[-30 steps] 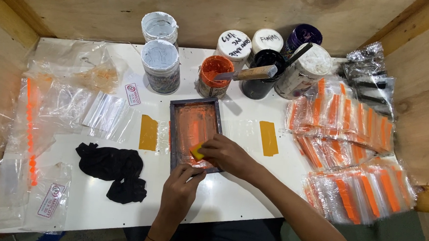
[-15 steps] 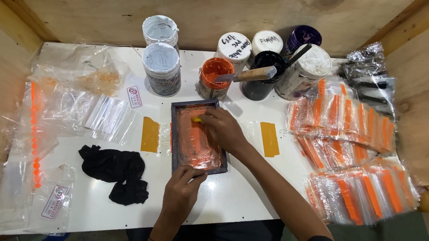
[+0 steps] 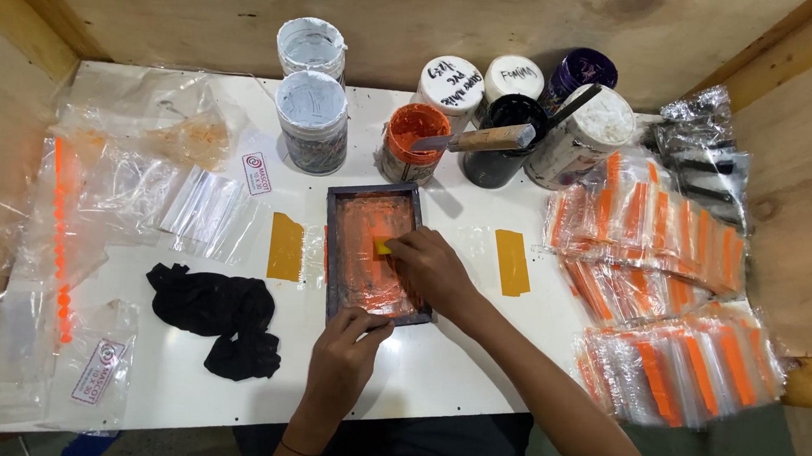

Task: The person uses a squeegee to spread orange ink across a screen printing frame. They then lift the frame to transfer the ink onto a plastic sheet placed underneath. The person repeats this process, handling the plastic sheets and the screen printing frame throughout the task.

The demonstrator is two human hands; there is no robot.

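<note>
One dark-framed screen [image 3: 373,254], mesh smeared orange, lies mid-table on white table [image 3: 435,371]. Right hand [image 3: 432,267] pinches small yellow squeegee [image 3: 382,246] against mesh. Left hand [image 3: 347,351], fingers curled, presses frame's near edge. Seven jars along far edge; one orange jar [image 3: 409,142]. Two yellow tape strips flank the frame. One black cloth [image 3: 217,315] near left.

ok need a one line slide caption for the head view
Right hand drags a yellow squeegee across an orange-inked screen frame while the left hand steadies its near edge.
</note>
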